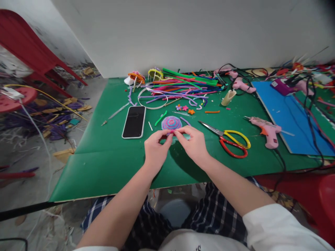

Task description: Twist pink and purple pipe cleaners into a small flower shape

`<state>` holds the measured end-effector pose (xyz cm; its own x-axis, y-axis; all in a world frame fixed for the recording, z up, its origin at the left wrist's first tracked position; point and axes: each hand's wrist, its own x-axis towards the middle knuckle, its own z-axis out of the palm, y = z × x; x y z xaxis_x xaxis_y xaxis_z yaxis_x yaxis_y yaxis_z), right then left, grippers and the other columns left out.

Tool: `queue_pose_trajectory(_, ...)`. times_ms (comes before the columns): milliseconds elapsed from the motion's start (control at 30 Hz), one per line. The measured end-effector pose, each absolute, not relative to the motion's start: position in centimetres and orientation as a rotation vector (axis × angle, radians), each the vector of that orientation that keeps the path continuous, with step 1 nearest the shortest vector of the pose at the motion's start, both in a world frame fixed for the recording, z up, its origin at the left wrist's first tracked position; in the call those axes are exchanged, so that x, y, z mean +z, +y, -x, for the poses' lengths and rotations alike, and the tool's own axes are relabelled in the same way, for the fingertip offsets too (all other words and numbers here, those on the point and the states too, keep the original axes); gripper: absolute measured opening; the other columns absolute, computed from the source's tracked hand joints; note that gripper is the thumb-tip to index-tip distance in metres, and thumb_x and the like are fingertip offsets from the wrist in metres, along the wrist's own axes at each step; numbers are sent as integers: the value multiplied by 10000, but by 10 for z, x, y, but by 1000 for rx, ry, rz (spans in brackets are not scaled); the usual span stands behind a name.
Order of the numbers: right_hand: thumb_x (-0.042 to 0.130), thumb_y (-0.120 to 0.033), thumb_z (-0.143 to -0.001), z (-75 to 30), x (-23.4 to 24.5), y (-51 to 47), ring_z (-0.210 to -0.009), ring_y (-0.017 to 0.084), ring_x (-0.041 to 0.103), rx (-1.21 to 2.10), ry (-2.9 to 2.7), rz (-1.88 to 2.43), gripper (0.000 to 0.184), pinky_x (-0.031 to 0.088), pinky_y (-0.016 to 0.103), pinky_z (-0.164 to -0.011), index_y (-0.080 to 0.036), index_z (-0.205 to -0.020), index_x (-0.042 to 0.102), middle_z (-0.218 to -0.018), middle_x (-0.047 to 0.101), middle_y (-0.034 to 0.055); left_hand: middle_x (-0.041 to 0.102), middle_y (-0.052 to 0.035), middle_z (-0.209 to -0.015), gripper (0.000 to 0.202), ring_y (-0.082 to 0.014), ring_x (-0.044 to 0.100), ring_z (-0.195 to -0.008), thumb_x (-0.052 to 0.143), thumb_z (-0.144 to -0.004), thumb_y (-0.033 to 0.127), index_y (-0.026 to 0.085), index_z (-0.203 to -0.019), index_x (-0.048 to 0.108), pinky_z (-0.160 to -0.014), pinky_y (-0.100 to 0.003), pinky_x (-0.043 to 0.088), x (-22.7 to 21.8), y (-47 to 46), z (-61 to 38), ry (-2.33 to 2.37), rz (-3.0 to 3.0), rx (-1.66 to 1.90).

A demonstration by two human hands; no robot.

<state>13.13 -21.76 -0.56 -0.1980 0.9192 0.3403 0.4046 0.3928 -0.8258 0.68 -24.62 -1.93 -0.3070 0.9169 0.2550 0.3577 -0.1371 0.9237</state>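
Observation:
My left hand and my right hand meet above the green table, thumbs and fingertips pinched together. Between them shows a small pink piece of pipe cleaner, mostly hidden by the fingers. Just beyond the fingertips lies a round spiral disc in pink, blue and purple. A bent green pipe cleaner rests to its left, and a short purple piece to its right. Behind the disc are small pipe-cleaner flowers. Scissors with one yellow and one red handle lie right of my right hand.
A phone lies at the left. Many coloured pipe cleaners are heaped at the back beside a white ring. On the right are a pink glue gun with its cord, a blue board and a beige holder.

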Motion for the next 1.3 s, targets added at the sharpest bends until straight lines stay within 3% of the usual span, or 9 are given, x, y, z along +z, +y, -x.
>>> queue_pose_trajectory(300, 531, -323, -785, -139, -1, -206, -809, 145, 617, 999, -1721, 1131, 187, 469, 266, -726, -216, -871, 659, -872, 684, 8, 643, -9, -703, 213, -117, 588, -639, 670, -637, 311, 145, -763, 627, -604, -234, 481, -13, -238, -6, 1454, -1018, 1493)
queue_pose_trajectory(567, 536, -267, -787, -137, -3, -208, -787, 146, 598, 739, -1886, 1119, 127, 449, 283, -738, -228, -803, 656, -796, 674, 0, 641, -9, -717, 214, -116, 589, -637, 659, -644, 315, 154, -781, 627, -616, -244, 485, -16, -239, -6, 1430, -1072, 1437)
queue_pose_trajectory(967, 511, -279, -793, -128, -9, -216, -728, 146, 584, 614, -1822, 1177, 155, 449, 278, -698, -210, -722, 630, -740, 656, 18, 662, -11, -713, 179, -129, 618, -671, 661, -642, 277, 148, -762, 629, -668, -261, 499, -18, -241, -11, 1433, -1030, 1526)
queue_pose_trajectory(1300, 523, -345, -773, -142, 0, -203, -701, 141, 612, 1151, -1608, 1135, 212, 468, 258, -642, -191, -794, 667, -740, 672, 11, 686, -48, -856, 259, -167, 629, -776, 647, -681, 317, 170, -894, 663, -712, -297, 510, -13, -239, -4, 1379, -1071, 1437)
